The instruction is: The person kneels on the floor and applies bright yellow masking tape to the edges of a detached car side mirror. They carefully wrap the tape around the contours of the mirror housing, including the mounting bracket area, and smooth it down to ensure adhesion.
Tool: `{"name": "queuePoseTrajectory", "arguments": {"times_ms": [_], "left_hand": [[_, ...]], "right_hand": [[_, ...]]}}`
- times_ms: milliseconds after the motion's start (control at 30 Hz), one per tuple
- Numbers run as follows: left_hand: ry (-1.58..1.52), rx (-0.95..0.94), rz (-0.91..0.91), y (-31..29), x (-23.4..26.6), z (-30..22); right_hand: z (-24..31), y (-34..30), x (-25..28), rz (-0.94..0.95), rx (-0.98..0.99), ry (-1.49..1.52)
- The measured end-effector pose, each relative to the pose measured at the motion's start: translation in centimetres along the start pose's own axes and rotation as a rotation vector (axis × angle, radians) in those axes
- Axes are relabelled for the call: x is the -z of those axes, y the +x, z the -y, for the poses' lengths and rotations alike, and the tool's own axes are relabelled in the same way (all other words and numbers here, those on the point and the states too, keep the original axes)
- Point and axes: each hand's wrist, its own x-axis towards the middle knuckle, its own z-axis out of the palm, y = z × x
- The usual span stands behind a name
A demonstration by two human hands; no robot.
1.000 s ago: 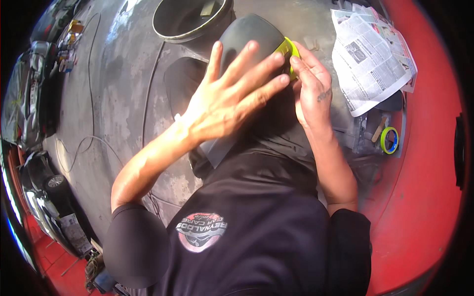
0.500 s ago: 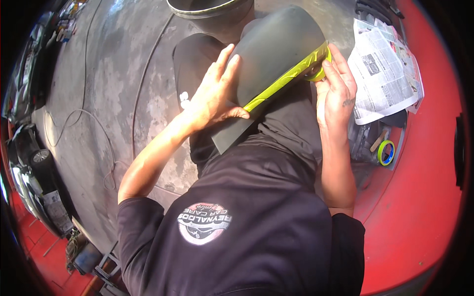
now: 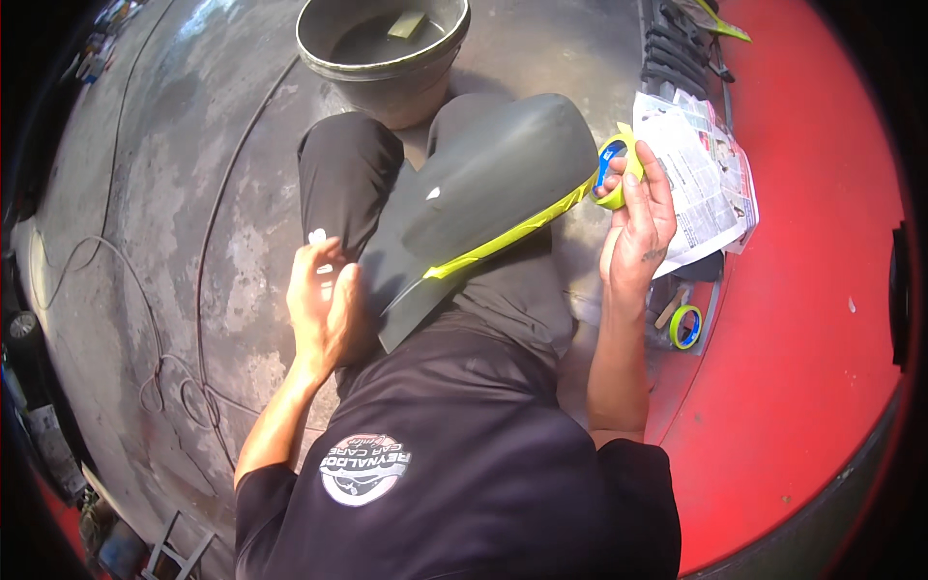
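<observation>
A dark grey curved car part (image 3: 498, 164) lies across my lap, its rounded end pointing far right. Yellow-green masking tape (image 3: 512, 229) runs along its near right edge, up toward the roll. My right hand (image 3: 641, 217) grips a roll of masking tape (image 3: 629, 160) with a blue core, just off the rounded end. Beside the part's left end, over my left thigh, is my left hand (image 3: 324, 309); its fingers are bent and apart from the thumb, with nothing visible in them. A small white spot shows on the part's upper face.
A dark bucket (image 3: 387, 72) with a light block inside stands beyond my knees. Newspaper sheets (image 3: 691, 174) and a second tape roll (image 3: 685, 327) lie at my right, alongside a red car panel (image 3: 802, 290). A hose (image 3: 205, 319) trails over the floor at left.
My left hand has let go of the part and moved left and nearer. The tape roll in my right hand has turned, showing its blue core. The whole view has shifted.
</observation>
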Motion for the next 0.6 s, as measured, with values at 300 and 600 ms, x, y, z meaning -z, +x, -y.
{"name": "queuePoseTrajectory", "arguments": {"times_ms": [300,600], "left_hand": [[-0.527,0.602,0.046,-3.2,-1.8,-1.3],[-0.691,0.235,-0.099,-1.1,-0.3,-4.0]], "right_hand": [[2.6,4.0,-2.2,0.340,-0.108,-0.288],[2.6,0.8,7.5,0.363,-0.217,-0.211]]}}
